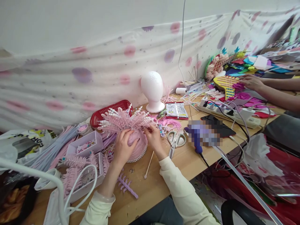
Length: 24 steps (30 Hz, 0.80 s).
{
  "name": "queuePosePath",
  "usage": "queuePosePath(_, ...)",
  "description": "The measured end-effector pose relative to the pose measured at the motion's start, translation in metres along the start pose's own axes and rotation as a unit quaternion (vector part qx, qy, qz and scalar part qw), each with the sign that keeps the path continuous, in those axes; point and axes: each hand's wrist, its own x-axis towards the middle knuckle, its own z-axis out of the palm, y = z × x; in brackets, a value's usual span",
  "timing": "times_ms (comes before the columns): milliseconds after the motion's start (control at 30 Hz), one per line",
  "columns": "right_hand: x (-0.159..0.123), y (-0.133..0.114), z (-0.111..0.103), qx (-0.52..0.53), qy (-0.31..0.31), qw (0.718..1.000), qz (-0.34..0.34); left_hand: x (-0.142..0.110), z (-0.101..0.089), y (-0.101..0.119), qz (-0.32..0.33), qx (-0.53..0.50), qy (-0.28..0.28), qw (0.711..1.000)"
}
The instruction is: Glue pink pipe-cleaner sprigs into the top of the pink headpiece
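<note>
A pink headdress (138, 150) with feathery fronds, strings of white beads and a beaded lower rim stands on the wooden table in front of me. My left hand (125, 145) curls around its left side, thumb and fingers against the rounded pink part. On the right side, my right hand (152, 134) has its fingers drawn together at the edge of the fronds; what they pinch is too small to make out. Grey-handled scissors (175, 142) lie right of it. A cotton-tipped stick (148, 167) and a purple frond piece (127, 186) lie nearer to me.
Behind stands a white foam head (152, 89), beside a red basket (93, 117). White boxes (98, 140) of beads and fronds sit at left. A purple glue gun (198, 140) and a power strip (229, 115) with cables lie right. Another person's hands (252, 82) work far right.
</note>
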Motion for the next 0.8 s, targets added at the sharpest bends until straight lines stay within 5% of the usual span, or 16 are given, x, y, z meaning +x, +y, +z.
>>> queuePosePath(233,-0.003,0.008,0.004,0.02,0.044,0.997,0.065,0.001,-0.007,0.007,0.056,0.127,-0.077,0.987)
queuePosePath(800,-0.008,0.019,0.006,0.17,0.055,0.961,0.212,0.005,-0.005,0.009,0.032,0.122,-0.055,0.99)
